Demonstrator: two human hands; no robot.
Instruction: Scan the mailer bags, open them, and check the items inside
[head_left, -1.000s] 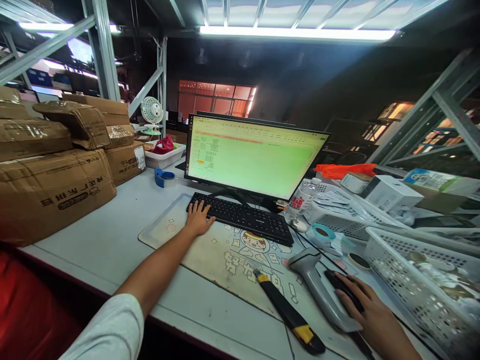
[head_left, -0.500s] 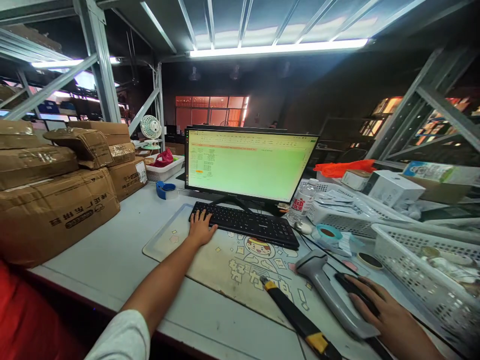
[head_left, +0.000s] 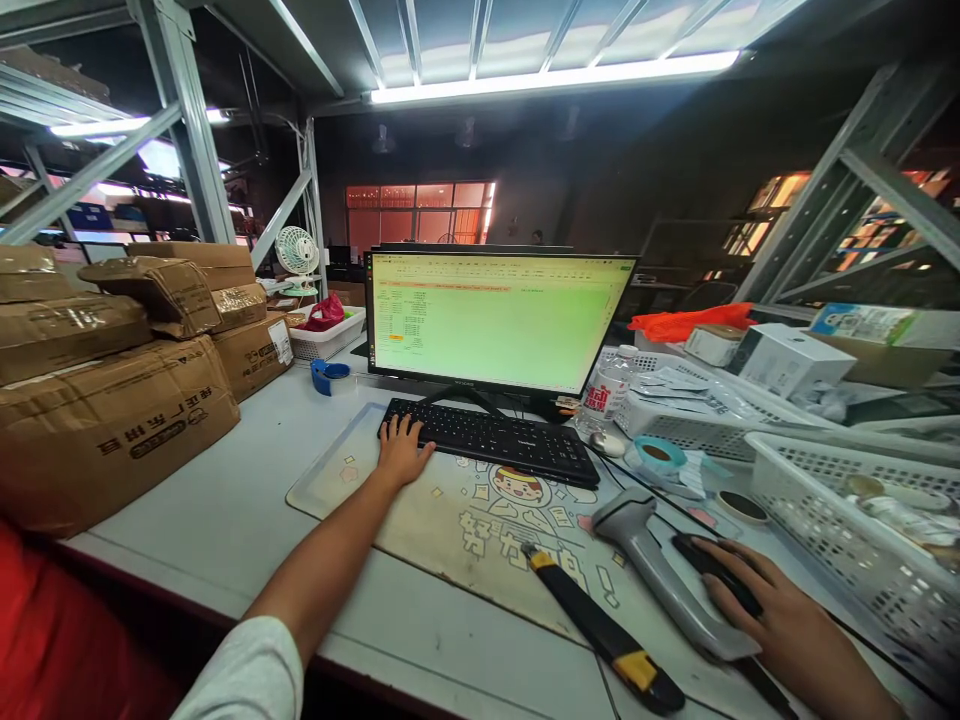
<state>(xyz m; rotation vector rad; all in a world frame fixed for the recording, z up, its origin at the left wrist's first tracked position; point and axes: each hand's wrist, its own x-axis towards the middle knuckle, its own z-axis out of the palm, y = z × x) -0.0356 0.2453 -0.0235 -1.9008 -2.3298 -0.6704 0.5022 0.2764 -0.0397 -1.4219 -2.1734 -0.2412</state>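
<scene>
Keyboard (head_left: 495, 440) lies on the mat (head_left: 427, 520) in front of the monitor (head_left: 495, 325), the left hand (head_left: 403, 455) loose with its fingers spread on the left end, grasping nothing. Over to the right, the right hand (head_left: 784, 612) is curled over the mouse (head_left: 725, 579), just beside the scanner (head_left: 664, 575). A cutter (head_left: 596, 625) lies slantwise across the mat's near edge.

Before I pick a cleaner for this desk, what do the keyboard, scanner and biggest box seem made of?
Keyboard: probably matte black plastic, judging by its dull, even keys.
Scanner: likely smooth grey plastic, given soft highlights along its handle.
Box: brown cardboard, mostly dull, with dark printing and creased edges.
</scene>
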